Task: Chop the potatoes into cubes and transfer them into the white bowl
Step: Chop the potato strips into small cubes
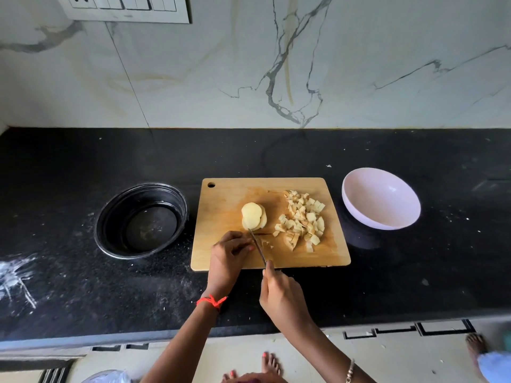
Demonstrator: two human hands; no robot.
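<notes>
Worktop (pixel 83 272): black speckled stone spanning the view, backed by a wall (pixel 193 78) of white marble-veined tile with a switch panel (pixel 124 6) at upper left. White powdery smear (pixel 16 275) lies on the worktop's far left. Cutting board (pixel 221 194), wooden, sits at centre with a hanging hole in its far left corner. Potato slices (pixel 253 217), a small overlapping stack, lie at mid-board. Potato cubes (pixel 301 219), a loose pile, cover the board's right half, with a few stray bits near the blade. White bowl (pixel 381 199) stands on the worktop just right of the board, with nothing in it. Black round container (pixel 141 219) stands just left of the board. Left hand (pixel 229 252), with a red thread (pixel 211 300) at the wrist, rests on the board's near edge with its fingers curled down beside the blade; whether they hold anything cannot be told. Right hand (pixel 282 297), with a bracelet (pixel 350 370) at the wrist, has its fingers wrapped round the handle of the knife (pixel 257 244), whose tip points towards the slices. Pale floor shows below the worktop edge, with the person's bare feet (pixel 269 363) on it and another foot (pixel 475 344) at lower right.
</notes>
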